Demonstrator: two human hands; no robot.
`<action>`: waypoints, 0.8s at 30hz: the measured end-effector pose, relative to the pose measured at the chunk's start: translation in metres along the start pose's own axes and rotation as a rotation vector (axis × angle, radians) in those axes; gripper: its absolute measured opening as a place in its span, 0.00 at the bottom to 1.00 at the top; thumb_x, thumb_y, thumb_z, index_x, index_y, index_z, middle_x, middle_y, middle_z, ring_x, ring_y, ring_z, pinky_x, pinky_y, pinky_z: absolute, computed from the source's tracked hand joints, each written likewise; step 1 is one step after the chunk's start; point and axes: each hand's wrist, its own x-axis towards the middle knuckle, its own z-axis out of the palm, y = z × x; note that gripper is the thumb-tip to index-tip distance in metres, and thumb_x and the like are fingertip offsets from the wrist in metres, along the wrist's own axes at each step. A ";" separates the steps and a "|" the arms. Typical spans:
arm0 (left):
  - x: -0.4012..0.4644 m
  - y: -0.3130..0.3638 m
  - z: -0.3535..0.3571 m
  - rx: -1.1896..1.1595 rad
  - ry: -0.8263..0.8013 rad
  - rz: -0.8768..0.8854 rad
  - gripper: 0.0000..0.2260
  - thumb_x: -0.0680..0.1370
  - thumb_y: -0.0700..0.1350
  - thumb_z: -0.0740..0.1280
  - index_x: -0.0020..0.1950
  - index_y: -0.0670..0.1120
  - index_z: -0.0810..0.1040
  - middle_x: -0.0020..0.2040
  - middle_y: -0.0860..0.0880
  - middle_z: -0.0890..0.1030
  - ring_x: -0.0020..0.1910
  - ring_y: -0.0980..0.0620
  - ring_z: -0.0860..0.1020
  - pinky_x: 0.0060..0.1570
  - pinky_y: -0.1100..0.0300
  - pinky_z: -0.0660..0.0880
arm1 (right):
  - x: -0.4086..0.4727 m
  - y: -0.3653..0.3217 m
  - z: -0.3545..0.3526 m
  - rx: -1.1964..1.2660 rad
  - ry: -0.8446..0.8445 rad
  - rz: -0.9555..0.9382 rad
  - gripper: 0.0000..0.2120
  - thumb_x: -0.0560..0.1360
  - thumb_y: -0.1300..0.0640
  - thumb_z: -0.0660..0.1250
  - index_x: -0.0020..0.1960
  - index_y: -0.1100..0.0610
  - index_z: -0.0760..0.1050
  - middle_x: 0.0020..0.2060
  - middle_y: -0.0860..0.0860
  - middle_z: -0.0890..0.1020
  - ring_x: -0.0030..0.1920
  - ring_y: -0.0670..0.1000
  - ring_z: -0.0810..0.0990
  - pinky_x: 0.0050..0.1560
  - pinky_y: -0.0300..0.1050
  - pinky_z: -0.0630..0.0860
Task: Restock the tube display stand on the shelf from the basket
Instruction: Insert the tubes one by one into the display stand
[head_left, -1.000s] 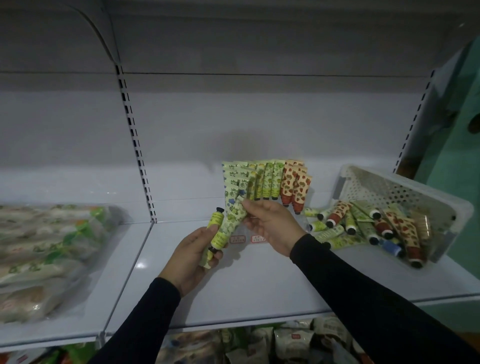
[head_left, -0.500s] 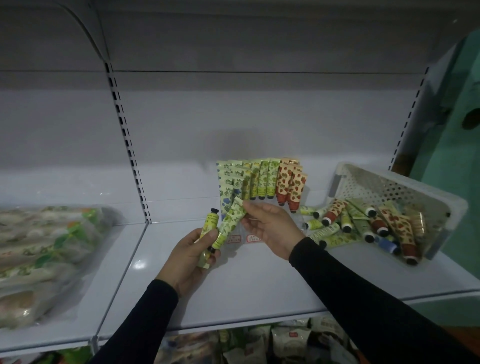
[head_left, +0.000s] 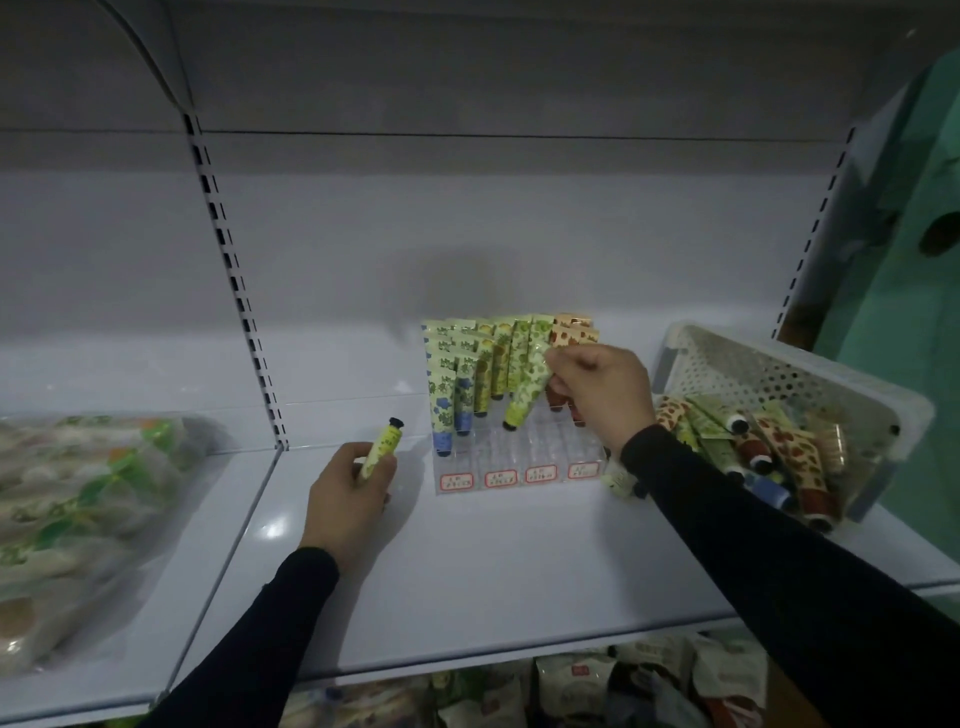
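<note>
Head view: the clear stand (head_left: 519, 452) sits on the shelf (head_left: 467, 561) against the back wall, with the rear rows holding upright tubes, green ones on the left and middle and orange ones (head_left: 571, 332) at the right. The front rows of sockets, above four red-edged labels, look empty. The right hand (head_left: 597, 389) pinches a green tube (head_left: 530, 389) by its flat end, cap down and tilted, its cap just over a middle socket and not yet seated, as far as I can tell. The left hand (head_left: 348, 493) grips a yellow tube (head_left: 383, 448), cap up, beside the stand's left edge. The basket (head_left: 779, 374) lies tipped on the shelf to the right, many tubes spilling from its mouth, so the restock is perhaps half done at best: the front sockets need filling and plenty of stock is left. Bagged goods (head_left: 78, 509) lie on the next shelf to the left.

Against half a second ago, the right hand has carried the green tube away from the left hand, up and right to the stand. The left hand has dropped slightly toward the shelf, now holding one tube only.
</note>
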 end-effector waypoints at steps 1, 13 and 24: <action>0.001 -0.002 0.000 0.028 0.016 0.012 0.03 0.80 0.49 0.65 0.51 0.51 0.76 0.41 0.47 0.82 0.34 0.50 0.79 0.36 0.58 0.74 | 0.007 0.001 -0.001 -0.069 0.023 -0.036 0.06 0.76 0.51 0.69 0.43 0.50 0.83 0.35 0.46 0.84 0.37 0.46 0.82 0.43 0.38 0.79; 0.008 -0.012 0.001 0.021 0.048 0.006 0.05 0.80 0.49 0.65 0.51 0.50 0.77 0.41 0.46 0.82 0.30 0.54 0.77 0.32 0.64 0.71 | 0.048 0.004 0.029 -0.502 0.068 -0.281 0.11 0.77 0.55 0.66 0.42 0.60 0.83 0.37 0.53 0.83 0.39 0.51 0.78 0.42 0.41 0.70; 0.008 -0.011 0.001 0.028 0.040 0.012 0.06 0.80 0.49 0.65 0.53 0.49 0.77 0.42 0.46 0.82 0.31 0.53 0.78 0.31 0.67 0.70 | 0.057 0.006 0.032 -0.536 0.044 -0.257 0.14 0.77 0.54 0.67 0.39 0.64 0.82 0.37 0.55 0.83 0.38 0.52 0.79 0.40 0.37 0.68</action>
